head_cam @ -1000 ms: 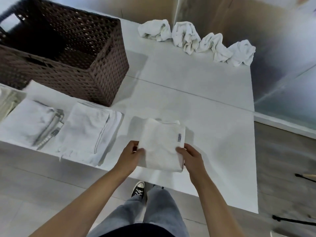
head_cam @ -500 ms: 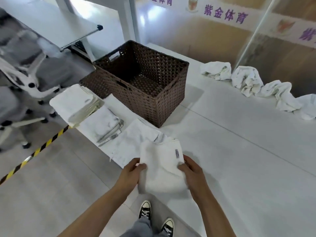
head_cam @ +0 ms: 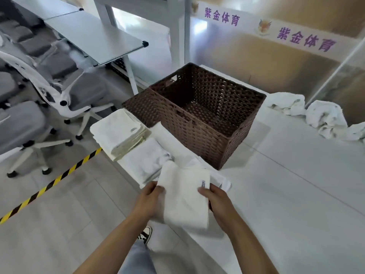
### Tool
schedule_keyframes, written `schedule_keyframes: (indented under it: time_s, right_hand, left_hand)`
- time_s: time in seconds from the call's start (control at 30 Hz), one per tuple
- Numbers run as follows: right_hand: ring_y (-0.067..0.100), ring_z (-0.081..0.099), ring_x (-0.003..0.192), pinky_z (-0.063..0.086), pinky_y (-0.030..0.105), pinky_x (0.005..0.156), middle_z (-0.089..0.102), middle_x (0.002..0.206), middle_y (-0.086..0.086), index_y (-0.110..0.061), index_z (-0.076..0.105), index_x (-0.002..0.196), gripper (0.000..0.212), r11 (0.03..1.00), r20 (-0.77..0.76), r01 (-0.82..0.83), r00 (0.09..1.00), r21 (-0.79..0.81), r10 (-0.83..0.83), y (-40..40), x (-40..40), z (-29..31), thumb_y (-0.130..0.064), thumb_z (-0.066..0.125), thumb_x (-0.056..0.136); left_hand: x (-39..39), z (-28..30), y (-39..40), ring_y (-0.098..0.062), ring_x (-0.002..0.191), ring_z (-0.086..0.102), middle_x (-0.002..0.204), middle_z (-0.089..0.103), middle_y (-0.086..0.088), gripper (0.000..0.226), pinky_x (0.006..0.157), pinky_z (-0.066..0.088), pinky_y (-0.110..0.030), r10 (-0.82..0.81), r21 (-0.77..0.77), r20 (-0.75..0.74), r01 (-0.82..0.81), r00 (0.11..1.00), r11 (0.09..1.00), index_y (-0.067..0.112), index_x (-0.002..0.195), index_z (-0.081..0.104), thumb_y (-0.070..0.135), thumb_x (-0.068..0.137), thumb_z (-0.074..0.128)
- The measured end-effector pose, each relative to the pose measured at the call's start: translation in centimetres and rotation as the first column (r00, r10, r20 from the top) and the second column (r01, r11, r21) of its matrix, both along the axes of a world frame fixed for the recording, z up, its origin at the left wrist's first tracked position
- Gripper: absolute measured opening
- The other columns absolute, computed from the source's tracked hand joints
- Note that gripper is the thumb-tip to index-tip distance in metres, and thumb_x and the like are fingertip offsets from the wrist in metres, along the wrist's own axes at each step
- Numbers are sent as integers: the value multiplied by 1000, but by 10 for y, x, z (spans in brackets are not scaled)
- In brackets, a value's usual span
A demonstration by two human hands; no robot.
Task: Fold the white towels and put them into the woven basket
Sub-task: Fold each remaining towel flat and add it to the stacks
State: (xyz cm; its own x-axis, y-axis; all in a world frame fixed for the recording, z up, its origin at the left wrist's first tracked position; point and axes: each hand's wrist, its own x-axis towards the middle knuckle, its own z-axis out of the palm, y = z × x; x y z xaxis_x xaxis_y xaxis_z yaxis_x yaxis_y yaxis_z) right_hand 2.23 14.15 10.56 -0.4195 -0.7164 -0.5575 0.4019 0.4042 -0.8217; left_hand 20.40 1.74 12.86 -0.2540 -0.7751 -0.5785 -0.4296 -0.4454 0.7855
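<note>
Both hands hold one folded towel (head_cam: pixel 184 196) above the near edge of the table (head_cam: pixel 296 194). The left hand (head_cam: pixel 149 200) pinches its left edge; the right hand (head_cam: pixel 216 202) pinches its right edge beside the label. The basket (head_cam: pixel 199 135) stands just beyond and appears empty. Folded towels lie left of it: a stack (head_cam: pixel 118 135) and two more (head_cam: pixel 146 163). Crumpled towels (head_cam: pixel 316 115) wait at the far right. Judgement: folding is partly done; no towel is in the basket yet.

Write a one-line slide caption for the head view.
Both hands, left hand and right hand, hold a folded white towel over the table edge, near the empty woven basket.
</note>
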Motion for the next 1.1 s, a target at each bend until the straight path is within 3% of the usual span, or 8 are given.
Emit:
schedule_keyframes:
  time_s: [0.2,0.37,0.57,0.73,0.8,0.9,0.97,1.1]
  right_hand:
    - [23,72,107,52,50,104,77,112,1,-23,74,117,28,981,10,178,984,81,-179,-81,54,-24,-25,73,89]
    - [25,75,98,57,47,96,79,102,3,-16,74,110,20,911,-23,378,925,163,-380,-144,113,-39,-10,71,91]
    - [20,73,92,60,41,85,77,100,0,-24,69,107,18,866,-129,428,904,257,-409,-193,139,-51,-16,68,91]
    - [29,72,93,58,51,89,76,97,8,-23,67,93,6,834,-221,475,877,279,-426,-227,119,-65,-18,70,91]
    - [28,71,96,57,46,89,75,100,2,-24,66,101,11,832,-277,451,886,323,-373,-236,113,-76,-25,71,90]
    - [26,59,125,49,39,102,59,139,1,-23,41,149,66,827,-406,345,900,443,-158,-239,115,-91,-29,70,90]
    - [26,40,142,38,41,112,37,159,1,-26,25,159,81,822,-597,331,802,463,13,-234,125,-94,-25,68,90]
    - [24,32,149,34,45,116,33,164,3,-25,36,157,72,877,-790,261,583,403,189,-222,142,-101,-24,66,91]
  left_hand:
    - [32,-20,-110,-21,77,61,88,70,-8,10,68,43,-31,-197,-7,39,198,980,980,14,97,67,19,94,59]
    - [62,-33,-192,-14,74,69,93,72,5,9,64,51,-29,-415,-98,115,426,903,900,30,102,65,27,97,58]
    - [56,-57,-257,-2,87,60,105,62,10,21,79,53,-29,-534,-260,197,569,822,780,29,118,57,22,99,60]
    - [25,-72,-290,-19,99,61,121,63,-3,35,90,50,-36,-579,-255,354,671,735,696,23,133,54,28,99,58]
    - [20,-79,-295,-28,112,60,131,58,-8,43,94,50,-40,-598,-334,413,725,687,602,21,139,48,24,98,59]
    - [24,-96,-288,-33,139,40,157,35,-10,59,109,39,-46,-644,-338,621,894,447,294,23,150,37,20,96,60]
    - [33,-108,-279,-35,148,27,164,23,-8,57,117,30,-52,-640,-296,696,942,326,159,26,150,38,26,97,57]
    - [47,-117,-271,-43,146,28,165,22,-11,53,116,29,-57,-603,-298,734,946,314,130,24,150,43,35,99,51]
